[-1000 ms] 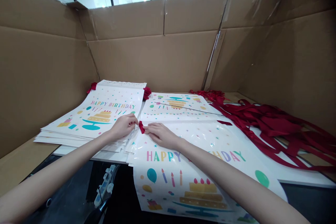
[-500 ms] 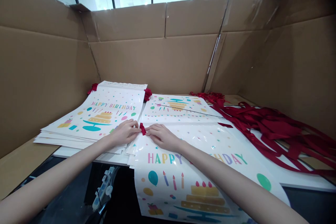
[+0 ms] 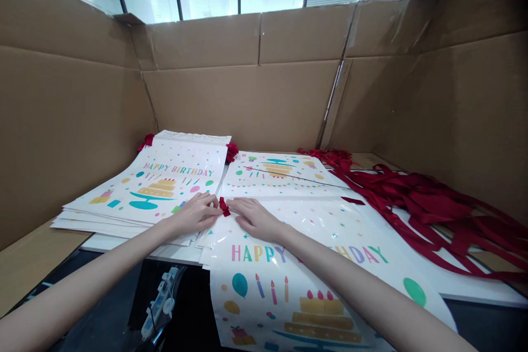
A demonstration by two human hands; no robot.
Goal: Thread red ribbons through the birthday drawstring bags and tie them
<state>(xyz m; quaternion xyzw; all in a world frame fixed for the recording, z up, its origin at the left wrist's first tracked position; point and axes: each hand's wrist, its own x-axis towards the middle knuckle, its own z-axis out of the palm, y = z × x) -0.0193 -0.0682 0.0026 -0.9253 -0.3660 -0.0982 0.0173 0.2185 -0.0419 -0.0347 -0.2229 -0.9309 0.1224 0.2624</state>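
Note:
A short piece of red ribbon (image 3: 224, 207) sits at the left edge of a white plastic sheet (image 3: 264, 297) printed with HAPPY BIRTHDAY, a cake, candles and balloons. From its left side, my left hand (image 3: 198, 213) pinches at the ribbon with curled fingers. My right hand (image 3: 258, 220) lies on the sheet with fingers stretched out, tips at the ribbon's right side and thumb apart. The sheet has a crosswise fold line just above my hands, and its lower part hangs over the table edge. Another short red ribbon (image 3: 353, 201) shows at its right edge.
A stack of matching sheets (image 3: 148, 176) with red ribbon bunches lies left. Loose red ribbons (image 3: 433, 203) are heaped at the right. Cardboard walls (image 3: 247, 93) enclose the table. Below the front edge hangs a power strip (image 3: 159, 302).
My right fingers have straightened and flattened beside the ribbon. My left hand stays at the ribbon. The whole view has shifted slightly.

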